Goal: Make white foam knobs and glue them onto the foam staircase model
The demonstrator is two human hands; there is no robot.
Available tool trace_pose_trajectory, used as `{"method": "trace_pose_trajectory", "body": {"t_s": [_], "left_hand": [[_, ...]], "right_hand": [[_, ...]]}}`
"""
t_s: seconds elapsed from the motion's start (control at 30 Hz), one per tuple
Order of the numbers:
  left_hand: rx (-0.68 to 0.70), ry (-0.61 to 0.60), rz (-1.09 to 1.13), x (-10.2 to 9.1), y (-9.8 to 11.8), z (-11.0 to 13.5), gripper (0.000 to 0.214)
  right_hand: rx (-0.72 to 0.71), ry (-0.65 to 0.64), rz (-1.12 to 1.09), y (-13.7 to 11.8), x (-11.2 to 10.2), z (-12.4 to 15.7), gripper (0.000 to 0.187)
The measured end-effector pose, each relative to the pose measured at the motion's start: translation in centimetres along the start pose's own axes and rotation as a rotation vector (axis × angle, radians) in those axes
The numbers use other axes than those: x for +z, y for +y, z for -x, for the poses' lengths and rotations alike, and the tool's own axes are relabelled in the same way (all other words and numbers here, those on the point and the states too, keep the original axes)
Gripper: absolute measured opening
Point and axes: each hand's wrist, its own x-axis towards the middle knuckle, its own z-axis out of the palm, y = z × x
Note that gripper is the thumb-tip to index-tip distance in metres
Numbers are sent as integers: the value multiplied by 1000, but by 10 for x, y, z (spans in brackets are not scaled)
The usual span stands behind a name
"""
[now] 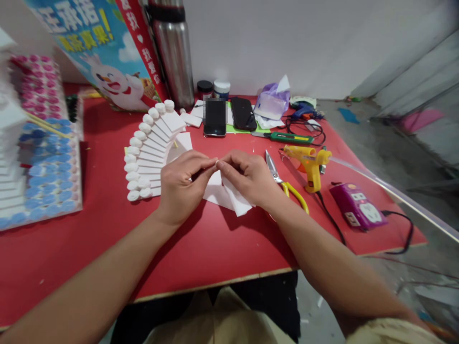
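My left hand (181,184) and my right hand (247,177) meet over the red table (201,248), fingers curled, their fingertips pinched together on a small white piece (216,163). Under both hands lie white paper sheets (229,196). To the left of my left hand spreads a fan of white strips tipped with white round caps (150,153). Yellow-handled scissors (285,181) lie just right of my right hand.
A yellow glue gun (310,165) and a purple power strip (356,205) sit at the right. Two phones (215,117), a green utility knife (289,137), a steel flask (174,52) and small jars stand at the back. A blue and pink bottle-cap panel (46,157) fills the left.
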Motion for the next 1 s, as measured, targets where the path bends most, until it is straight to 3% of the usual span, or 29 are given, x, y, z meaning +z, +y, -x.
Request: {"method": "trace_pose_trajectory", "body": {"t_s": [0.17,0.4,0.6,0.8,0.9,1.0], "left_hand": [[-23,-41,54,2,-1,-1,16],[-279,-150,246,0,-10,-8,12],[-67,-128,98,0,-10,-6,19],[-101,-119,74,0,-7,-6,17],[-197,-117,138,1,-7,-6,17],[-324,-128,190,2,-9,-4,22]], "right_hand": [[27,11,19,6,-1,-2,30],[34,-53,58,6,-3,-4,24],[127,-80,-180,9,0,-3,30],[368,-74,-479,2,1,-6,36],[365,-49,-409,2,-2,-8,32],[301,-7,-206,7,-2,-7,28]]}}
